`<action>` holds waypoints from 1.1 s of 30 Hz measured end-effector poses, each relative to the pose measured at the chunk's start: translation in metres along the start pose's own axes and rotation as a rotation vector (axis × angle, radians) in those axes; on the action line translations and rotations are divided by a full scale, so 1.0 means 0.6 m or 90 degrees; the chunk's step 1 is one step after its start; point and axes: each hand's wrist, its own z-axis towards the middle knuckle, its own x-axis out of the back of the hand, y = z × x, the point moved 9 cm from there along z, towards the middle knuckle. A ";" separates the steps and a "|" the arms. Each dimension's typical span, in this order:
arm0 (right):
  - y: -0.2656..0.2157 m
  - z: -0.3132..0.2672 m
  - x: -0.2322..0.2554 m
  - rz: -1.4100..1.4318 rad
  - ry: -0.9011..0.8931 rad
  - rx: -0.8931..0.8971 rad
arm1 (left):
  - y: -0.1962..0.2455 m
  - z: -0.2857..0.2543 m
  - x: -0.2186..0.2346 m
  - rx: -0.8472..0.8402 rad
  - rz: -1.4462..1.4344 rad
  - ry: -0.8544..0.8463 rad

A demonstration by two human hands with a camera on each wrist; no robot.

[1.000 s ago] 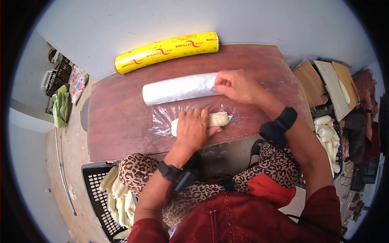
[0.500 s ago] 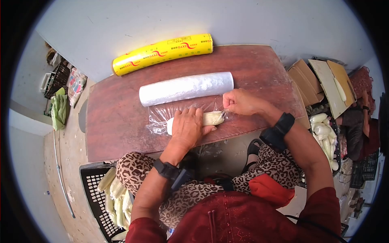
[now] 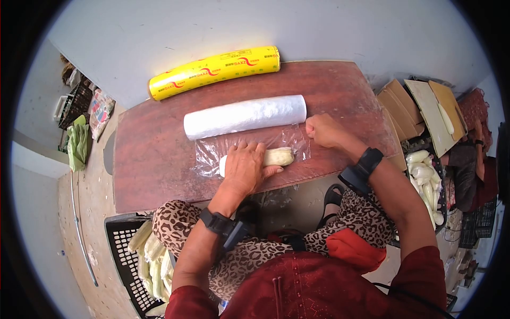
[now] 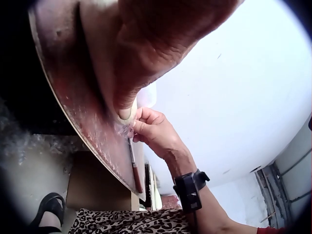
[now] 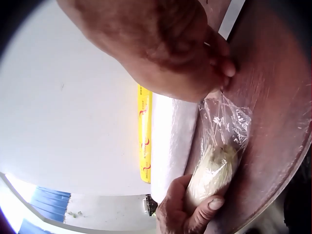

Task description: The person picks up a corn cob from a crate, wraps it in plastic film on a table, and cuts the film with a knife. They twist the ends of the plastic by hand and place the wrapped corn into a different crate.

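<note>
My left hand (image 3: 244, 166) lies over a pale, long vegetable (image 3: 279, 156), gripping it with fingers across the top and the thumb along the near side. Thin clear plastic wrap (image 3: 206, 157) sits under and around the vegetable, wrinkled at its left end. To the right, my right hand (image 3: 325, 131) has its fingers curled and pinches the wrap's edge; in the right wrist view the wrap (image 5: 226, 119) stretches from those fingertips to the vegetable (image 5: 214, 170). Just beyond both hands is a white roll of plastic wrap (image 3: 244, 116).
A yellow printed roll (image 3: 215, 70) lies along the wall at the back of the brown table (image 3: 154, 165). Below left, a black crate (image 3: 125, 255) holds several pale vegetables. More wrapped ones (image 3: 423, 173) are at right, near cardboard (image 3: 401, 109). Another person's arm shows at far right.
My right hand came down from the roll's right end to the vegetable's right end, then moved slightly right and up, drawing the wrap out. My left hand stays on the vegetable.
</note>
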 end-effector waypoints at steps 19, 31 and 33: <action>-0.237 -0.142 -0.045 -0.052 0.256 0.495 | -0.017 0.014 -0.005 0.019 -0.029 -0.021; -0.207 -0.092 -0.069 -0.065 0.164 0.358 | -0.034 -0.009 0.012 0.070 -0.020 -0.080; -0.205 -0.092 -0.071 -0.065 0.170 0.376 | -0.045 -0.020 0.018 0.092 -0.025 -0.093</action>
